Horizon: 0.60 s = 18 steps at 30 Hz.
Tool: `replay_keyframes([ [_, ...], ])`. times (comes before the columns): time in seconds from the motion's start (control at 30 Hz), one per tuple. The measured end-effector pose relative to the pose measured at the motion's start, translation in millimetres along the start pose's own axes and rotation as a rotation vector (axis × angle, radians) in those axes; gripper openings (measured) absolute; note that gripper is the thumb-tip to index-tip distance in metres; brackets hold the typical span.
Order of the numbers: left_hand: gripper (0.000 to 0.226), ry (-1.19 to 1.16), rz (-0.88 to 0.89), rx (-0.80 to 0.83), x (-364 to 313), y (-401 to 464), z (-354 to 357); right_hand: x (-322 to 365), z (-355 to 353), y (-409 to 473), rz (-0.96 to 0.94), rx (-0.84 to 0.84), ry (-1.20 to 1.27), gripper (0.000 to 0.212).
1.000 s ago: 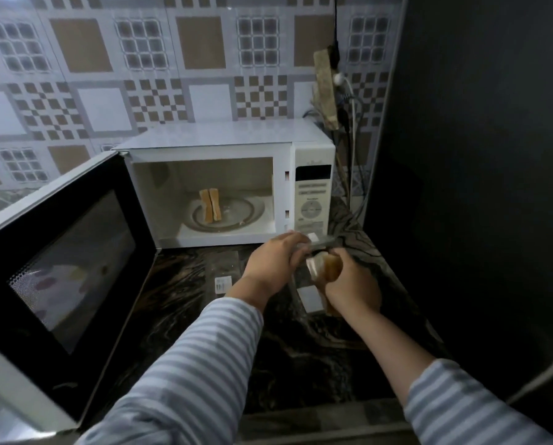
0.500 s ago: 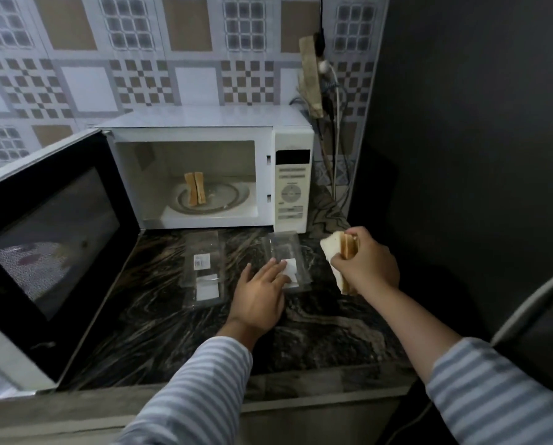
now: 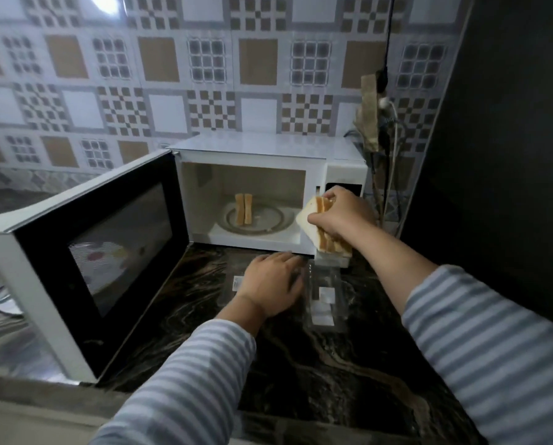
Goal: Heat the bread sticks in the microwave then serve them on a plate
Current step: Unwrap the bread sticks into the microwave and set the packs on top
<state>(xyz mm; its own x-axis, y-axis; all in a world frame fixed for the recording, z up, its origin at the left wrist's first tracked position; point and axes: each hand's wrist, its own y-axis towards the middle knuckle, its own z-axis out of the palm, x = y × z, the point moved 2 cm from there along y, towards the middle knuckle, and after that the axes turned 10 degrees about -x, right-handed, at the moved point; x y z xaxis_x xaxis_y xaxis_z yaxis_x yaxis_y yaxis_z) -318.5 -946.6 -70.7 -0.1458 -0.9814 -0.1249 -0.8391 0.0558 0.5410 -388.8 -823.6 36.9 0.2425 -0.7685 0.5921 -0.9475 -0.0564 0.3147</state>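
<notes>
While two bread sticks already lie on the turntable inside the microwave, the loading step looks only half done: the right hand curls its fingers round a bundle of bread sticks, held just outside the cavity's right edge. Next, I judge, it must reach left and inward to lay them beside the first pair. Below and left of that grip, the left hand rests flat, fingers relaxed, on a clear plastic tray on the dark counter
</notes>
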Motion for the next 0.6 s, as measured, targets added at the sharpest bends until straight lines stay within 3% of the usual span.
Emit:
replay_keyframes([
  [0.3, 0.027, -0.035, -0.066, -0.182, 137, 16, -12, 45, 80, 49, -0.013, 0.036, 0.049, 0.043],
  [0.47, 0.051, -0.068, -0.155, 0.060, 193, 9, 43, 49, 133, 81, 0.016, 0.020, 0.065, 0.044],
  [0.6, 0.060, -0.074, -0.187, 0.136, 216, 1, 80, 49, 170, 103, 0.057, -0.008, -0.004, 0.051],
])
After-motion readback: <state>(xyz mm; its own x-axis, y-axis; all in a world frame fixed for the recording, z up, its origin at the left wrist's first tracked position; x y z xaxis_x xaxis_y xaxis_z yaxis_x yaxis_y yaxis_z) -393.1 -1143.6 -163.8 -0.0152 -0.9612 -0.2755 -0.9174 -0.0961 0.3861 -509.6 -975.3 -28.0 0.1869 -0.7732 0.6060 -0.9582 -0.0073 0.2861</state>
